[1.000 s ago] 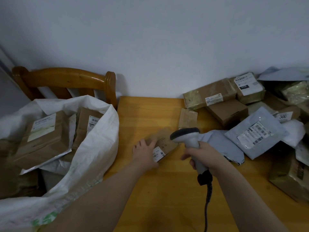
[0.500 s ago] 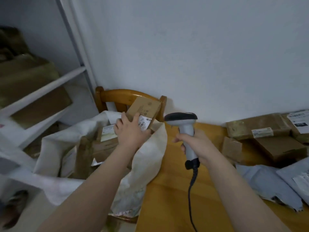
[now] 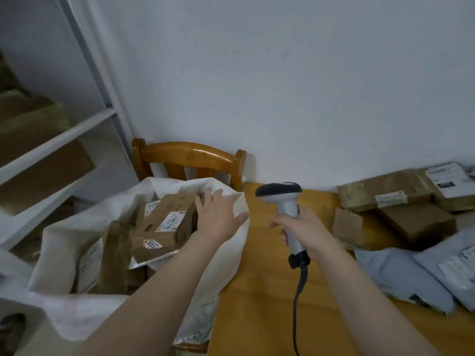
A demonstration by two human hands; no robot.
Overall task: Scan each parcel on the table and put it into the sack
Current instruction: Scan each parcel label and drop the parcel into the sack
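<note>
A white woven sack [image 3: 64, 237] stands open on a wooden chair at the table's left end, with several brown cardboard parcels inside. A small brown labelled box [image 3: 167, 222] lies on top of them. My left hand [image 3: 218, 217] hovers flat over the sack's right rim, fingers straight, holding nothing. My right hand [image 3: 305, 229] grips the handle of a grey barcode scanner [image 3: 282, 199] above the wooden table [image 3: 262, 291]. More brown boxes [image 3: 385, 194] and grey mailer bags [image 3: 406, 276] lie on the table's right side.
The wooden chair back [image 3: 190, 155] rises behind the sack against the white wall. A white shelf unit [image 3: 59, 140] with brown boxes stands at left. The scanner's black cable [image 3: 298, 304] hangs down over the table.
My left hand carried the small box from the table to the sack and has let it go; the box now lies inside. The view swung left. My right hand still holds the scanner.
</note>
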